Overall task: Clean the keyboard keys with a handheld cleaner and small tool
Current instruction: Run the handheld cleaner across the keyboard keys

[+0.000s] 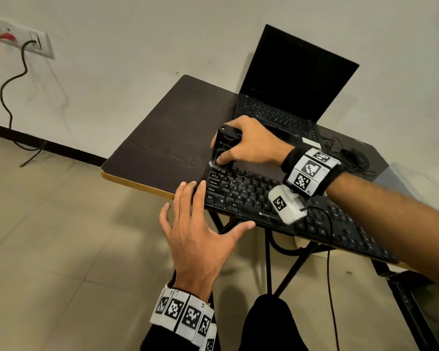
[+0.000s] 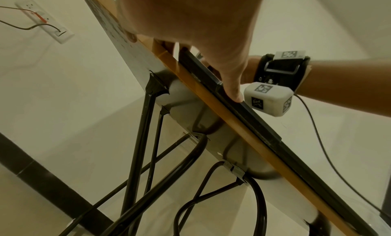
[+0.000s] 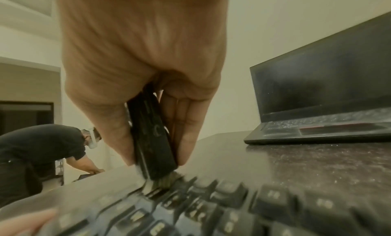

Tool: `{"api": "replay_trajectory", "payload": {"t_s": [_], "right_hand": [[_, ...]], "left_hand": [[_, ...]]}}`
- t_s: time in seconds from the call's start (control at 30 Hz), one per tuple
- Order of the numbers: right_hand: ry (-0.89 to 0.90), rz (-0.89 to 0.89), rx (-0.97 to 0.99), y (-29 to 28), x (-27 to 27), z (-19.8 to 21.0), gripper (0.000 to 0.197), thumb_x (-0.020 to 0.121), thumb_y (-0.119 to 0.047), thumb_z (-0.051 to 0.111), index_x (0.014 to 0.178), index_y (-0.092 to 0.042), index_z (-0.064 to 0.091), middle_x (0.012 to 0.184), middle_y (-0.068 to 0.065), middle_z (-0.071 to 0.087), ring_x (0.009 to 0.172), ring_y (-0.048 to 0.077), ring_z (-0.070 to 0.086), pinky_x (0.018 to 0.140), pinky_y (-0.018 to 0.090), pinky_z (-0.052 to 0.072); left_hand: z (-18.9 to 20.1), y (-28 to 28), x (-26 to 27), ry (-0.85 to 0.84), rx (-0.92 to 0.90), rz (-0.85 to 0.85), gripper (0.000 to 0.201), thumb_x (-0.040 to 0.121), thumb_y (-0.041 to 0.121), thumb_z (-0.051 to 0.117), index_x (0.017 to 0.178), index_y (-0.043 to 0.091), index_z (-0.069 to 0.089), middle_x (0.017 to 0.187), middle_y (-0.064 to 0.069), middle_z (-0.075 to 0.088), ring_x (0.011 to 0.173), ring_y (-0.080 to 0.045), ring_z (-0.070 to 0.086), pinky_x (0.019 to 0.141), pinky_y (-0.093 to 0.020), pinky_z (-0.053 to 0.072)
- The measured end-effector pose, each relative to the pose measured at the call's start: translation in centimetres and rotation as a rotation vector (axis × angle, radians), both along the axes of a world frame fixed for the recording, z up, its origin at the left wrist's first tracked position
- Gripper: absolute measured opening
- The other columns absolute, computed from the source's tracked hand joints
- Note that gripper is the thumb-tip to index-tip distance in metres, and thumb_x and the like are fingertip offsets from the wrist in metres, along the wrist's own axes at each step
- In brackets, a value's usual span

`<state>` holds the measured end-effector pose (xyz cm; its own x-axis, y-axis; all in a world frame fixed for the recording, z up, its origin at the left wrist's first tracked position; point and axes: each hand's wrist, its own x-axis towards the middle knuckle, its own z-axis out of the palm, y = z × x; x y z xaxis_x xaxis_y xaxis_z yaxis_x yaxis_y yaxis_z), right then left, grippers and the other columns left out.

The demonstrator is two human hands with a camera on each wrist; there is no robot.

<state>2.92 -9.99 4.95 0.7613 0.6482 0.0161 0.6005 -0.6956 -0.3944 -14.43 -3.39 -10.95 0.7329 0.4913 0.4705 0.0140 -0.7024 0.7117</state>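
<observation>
A black keyboard (image 1: 276, 206) lies along the near edge of a dark table (image 1: 167, 138). My right hand (image 1: 246, 145) grips a black handheld cleaner (image 1: 224, 145) upright, its pale brush tip (image 1: 213, 163) down on the top-left keys. In the right wrist view the cleaner (image 3: 152, 135) sits between thumb and fingers, its bristles (image 3: 160, 182) on the keys (image 3: 211, 206). My left hand (image 1: 200, 231) is spread flat, fingers straight at the keyboard's left end, thumb against its front edge (image 2: 234, 95).
An open black laptop (image 1: 289, 92) stands behind the keyboard. Tangled black cables (image 1: 347, 158) lie at the table's right. A wall socket (image 1: 18, 39) with a hanging cord is at far left. Folding table legs (image 2: 137, 156) run below. Another person (image 3: 42, 147) bends over in the background.
</observation>
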Motion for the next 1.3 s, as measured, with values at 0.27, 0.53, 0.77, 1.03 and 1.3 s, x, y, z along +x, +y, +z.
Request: {"api": "replay_trajectory", "payload": {"t_s": [0.27, 0.53, 0.77, 1.03, 1.3], "right_hand": [[0.034, 0.030, -0.006, -2.9, -2.5, -0.2, 0.025, 0.072, -0.020, 0.094, 0.093, -0.027, 0.081, 0.089, -0.009, 0.080, 0.086, 0.007, 0.076, 0.085, 0.031, 0.062], [0.034, -0.001, 0.035, -4.0, -3.4, -0.4, 0.024, 0.072, -0.020, 0.094, 0.091, -0.025, 0.081, 0.084, -0.008, 0.080, 0.082, 0.008, 0.076, 0.082, 0.032, 0.062], [-0.033, -0.108, 0.072, -4.8, -1.9, -0.3, 0.023, 0.070, -0.022, 0.094, 0.089, -0.023, 0.080, 0.084, -0.006, 0.080, 0.081, 0.012, 0.077, 0.083, 0.039, 0.064], [-0.079, -0.173, 0.047, -5.1, -1.1, -0.3, 0.022, 0.071, -0.024, 0.092, 0.089, -0.020, 0.080, 0.086, -0.004, 0.080, 0.084, 0.015, 0.076, 0.085, 0.042, 0.062], [-0.090, -0.178, 0.031, -5.7, -1.0, 0.0, 0.024, 0.071, -0.024, 0.093, 0.090, -0.020, 0.080, 0.085, -0.003, 0.080, 0.084, 0.016, 0.076, 0.085, 0.043, 0.061]], "left_hand": [[0.1, 0.1, 0.0, 0.003, -0.002, 0.007, 0.115, 0.065, 0.096, 0.060, 0.147, 0.015, 0.055, 0.155, -0.001, 0.051, 0.153, -0.019, 0.036, 0.122, -0.053, 0.026], [0.0, 0.1, -0.1, 0.004, 0.000, 0.006, 0.115, 0.065, 0.096, 0.060, 0.147, 0.015, 0.056, 0.154, 0.000, 0.052, 0.153, -0.019, 0.038, 0.121, -0.052, 0.025], [-0.1, 0.0, -0.1, 0.003, -0.003, 0.004, 0.115, 0.065, 0.096, 0.061, 0.147, 0.016, 0.055, 0.155, 0.000, 0.051, 0.153, -0.019, 0.037, 0.121, -0.054, 0.026], [-0.2, 0.1, 0.0, 0.001, 0.008, 0.010, 0.115, 0.065, 0.096, 0.062, 0.147, 0.016, 0.055, 0.154, 0.000, 0.052, 0.153, -0.018, 0.037, 0.120, -0.055, 0.028], [-0.3, 0.0, 0.0, -0.015, 0.024, 0.013, 0.113, 0.067, 0.095, 0.062, 0.145, 0.014, 0.057, 0.152, -0.002, 0.054, 0.151, -0.021, 0.040, 0.117, -0.056, 0.031]]}}
